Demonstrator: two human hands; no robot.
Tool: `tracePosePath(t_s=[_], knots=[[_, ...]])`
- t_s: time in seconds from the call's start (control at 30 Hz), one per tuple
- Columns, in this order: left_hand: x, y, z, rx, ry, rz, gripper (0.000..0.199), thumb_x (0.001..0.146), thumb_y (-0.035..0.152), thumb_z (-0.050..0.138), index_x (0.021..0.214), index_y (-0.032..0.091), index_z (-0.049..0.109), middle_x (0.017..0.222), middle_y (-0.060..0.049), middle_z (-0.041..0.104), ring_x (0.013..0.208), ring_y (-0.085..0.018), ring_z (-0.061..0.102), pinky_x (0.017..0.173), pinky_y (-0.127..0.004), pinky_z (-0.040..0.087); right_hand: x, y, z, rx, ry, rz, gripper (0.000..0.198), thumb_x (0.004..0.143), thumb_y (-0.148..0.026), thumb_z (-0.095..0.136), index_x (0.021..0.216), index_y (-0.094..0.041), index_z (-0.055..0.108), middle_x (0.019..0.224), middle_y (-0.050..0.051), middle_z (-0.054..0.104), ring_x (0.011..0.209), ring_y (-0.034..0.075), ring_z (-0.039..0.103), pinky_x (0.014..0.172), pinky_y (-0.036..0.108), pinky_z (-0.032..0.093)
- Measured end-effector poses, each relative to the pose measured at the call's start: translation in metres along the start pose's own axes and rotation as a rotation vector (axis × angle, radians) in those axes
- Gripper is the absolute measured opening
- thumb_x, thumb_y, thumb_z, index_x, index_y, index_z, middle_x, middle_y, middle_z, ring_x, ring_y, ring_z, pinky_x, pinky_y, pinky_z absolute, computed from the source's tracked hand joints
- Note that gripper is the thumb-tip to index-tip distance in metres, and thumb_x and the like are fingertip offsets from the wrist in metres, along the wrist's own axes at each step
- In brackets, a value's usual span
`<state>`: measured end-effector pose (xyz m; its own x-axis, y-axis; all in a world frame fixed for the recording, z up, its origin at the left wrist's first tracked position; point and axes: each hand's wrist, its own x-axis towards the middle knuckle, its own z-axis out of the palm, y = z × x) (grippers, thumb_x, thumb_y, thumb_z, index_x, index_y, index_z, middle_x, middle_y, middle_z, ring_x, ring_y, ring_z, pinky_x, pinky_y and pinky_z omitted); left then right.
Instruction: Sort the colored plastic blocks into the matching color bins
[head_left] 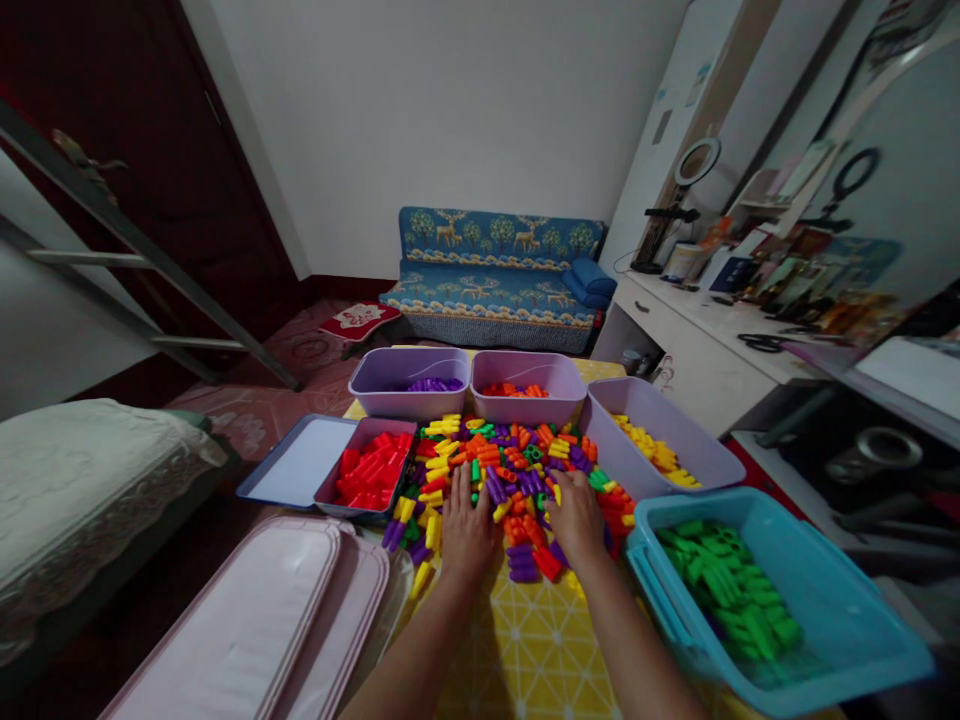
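A mixed pile of small plastic tube pieces, in red, orange, yellow, green and purple, covers the middle of the table. My left hand lies on the left part of the pile with its fingers stretched out and apart, touching pieces and holding none that I can see. To its right, my right hand rests on the pile with bent fingers. A yellow tube piece shows between its thumb and index finger. Purple pieces lie between the hands, close to the bare front of the yellow tablecloth.
Lilac bins hold purple, orange and yellow pieces. A lidded case holds red ones; a turquoise bin holds green ones. Pale pink lids lie at front left. A patterned sofa stands beyond.
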<state>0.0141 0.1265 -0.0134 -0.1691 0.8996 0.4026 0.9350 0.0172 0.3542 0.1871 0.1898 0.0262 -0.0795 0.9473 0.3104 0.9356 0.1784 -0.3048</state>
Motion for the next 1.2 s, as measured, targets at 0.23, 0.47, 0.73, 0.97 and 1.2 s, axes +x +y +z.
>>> tracePosePath(t_s=[0.23, 0.47, 0.73, 0.97, 1.2], knots=[[0.000, 0.001, -0.001, 0.000, 0.008, 0.004, 0.061, 0.081, 0.025, 0.064, 0.139, 0.022, 0.048, 0.161, -0.012, 0.019, 0.148, -0.031, 0.018, 0.113, -0.049, 0.032, 0.004, 0.001, -0.019, -0.032, -0.109, 0.088, 0.029, 0.082, -0.012, 0.049, 0.099, -0.020, 0.070, 0.102, 0.008, 0.066, 0.086, 0.021, 0.065, 0.071, 0.030, 0.046], [0.000, 0.000, 0.000, 0.001, 0.011, 0.005, 0.062, 0.079, 0.024, 0.065, 0.139, 0.022, 0.049, 0.162, -0.012, 0.019, 0.148, -0.032, 0.019, 0.114, -0.049, 0.031, 0.003, -0.002, -0.031, -0.086, -0.182, 0.151, 0.043, 0.079, -0.024, 0.064, 0.122, -0.017, 0.062, 0.117, 0.014, 0.059, 0.092, 0.024, 0.065, 0.072, 0.032, 0.047], [0.000, -0.001, 0.002, 0.011, 0.030, 0.017, 0.061, 0.083, 0.027, 0.062, 0.141, 0.021, 0.047, 0.160, -0.016, 0.021, 0.147, -0.033, 0.021, 0.111, -0.051, 0.034, -0.003, -0.001, -0.030, 0.058, -0.198, 0.171, 0.039, 0.071, -0.012, 0.060, 0.110, -0.014, 0.067, 0.107, 0.014, 0.066, 0.094, 0.023, 0.065, 0.079, 0.030, 0.047], [0.000, -0.002, 0.003, 0.023, 0.027, 0.021, 0.063, 0.080, 0.026, 0.064, 0.140, 0.021, 0.047, 0.161, -0.015, 0.021, 0.147, -0.033, 0.021, 0.113, -0.050, 0.033, 0.031, 0.003, -0.052, 1.035, 0.254, 0.383, 0.037, 0.064, -0.027, 0.066, 0.099, -0.016, 0.063, 0.087, 0.002, 0.068, 0.070, 0.015, 0.062, 0.065, 0.027, 0.050], [0.000, -0.002, 0.004, 0.024, 0.027, 0.015, 0.063, 0.080, 0.026, 0.065, 0.140, 0.023, 0.048, 0.161, -0.014, 0.019, 0.147, -0.033, 0.022, 0.113, -0.049, 0.033, 0.076, 0.022, -0.076, 1.730, 0.749, 0.762, 0.022, 0.066, -0.017, 0.069, 0.079, -0.019, 0.051, 0.069, -0.007, 0.053, 0.063, 0.005, 0.055, 0.061, 0.015, 0.050]])
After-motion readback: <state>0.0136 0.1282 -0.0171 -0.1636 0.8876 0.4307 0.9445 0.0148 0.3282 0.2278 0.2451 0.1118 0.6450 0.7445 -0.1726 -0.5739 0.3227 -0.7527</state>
